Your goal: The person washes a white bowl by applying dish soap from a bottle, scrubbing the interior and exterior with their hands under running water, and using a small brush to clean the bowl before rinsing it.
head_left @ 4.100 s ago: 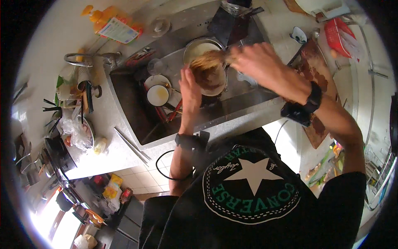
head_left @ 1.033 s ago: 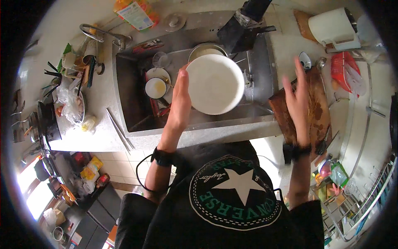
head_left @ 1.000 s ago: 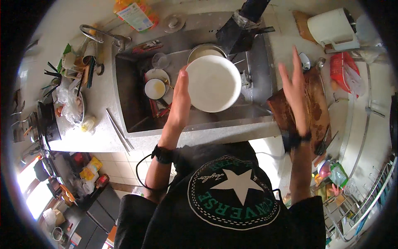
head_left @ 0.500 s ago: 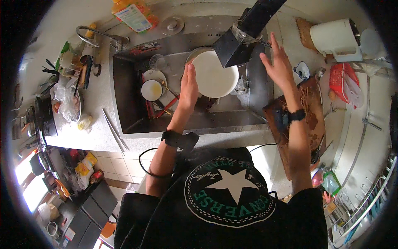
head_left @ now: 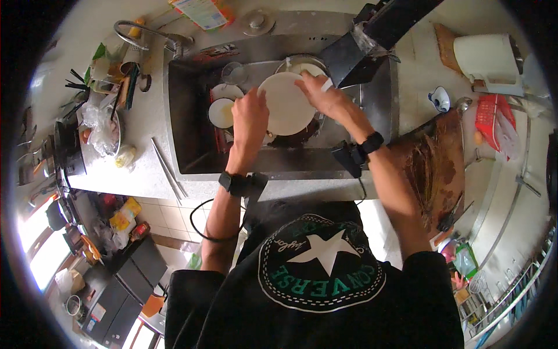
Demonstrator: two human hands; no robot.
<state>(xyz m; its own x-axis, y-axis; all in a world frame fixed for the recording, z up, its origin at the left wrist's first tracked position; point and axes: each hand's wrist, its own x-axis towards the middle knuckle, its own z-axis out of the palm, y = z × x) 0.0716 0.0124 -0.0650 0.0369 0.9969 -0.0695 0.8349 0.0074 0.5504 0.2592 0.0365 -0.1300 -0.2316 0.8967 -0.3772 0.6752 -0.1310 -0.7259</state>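
Observation:
Over the middle of the sink, both my hands hold a large round white dish (head_left: 288, 109); whether it is a plate or a shallow bowl I cannot tell. My left hand (head_left: 250, 119) is closed at its left edge, the fingertips partly hidden. At the upper right rim, my right hand (head_left: 326, 96) grips with bent fingers. Behind the dish sits a round pan (head_left: 312, 67), partly covered by it. A small white bowl (head_left: 221, 113) with a yellowish inside rests in the sink, left of my left hand, beside a pale plate (head_left: 225, 91) and a clear glass (head_left: 235, 72).
A black box on a black arm (head_left: 354, 58) hangs over the sink's right back corner. The tap (head_left: 174, 43) stands at the back left. Chopsticks (head_left: 165, 168) lie on the left counter. To the right are a stained cutting board (head_left: 447, 168) and a red basket (head_left: 494, 121).
My right hand has come left from beside the black box onto the dish's rim. My left hand's fingers have curled at the dish's edge. The whole view has shifted slightly.

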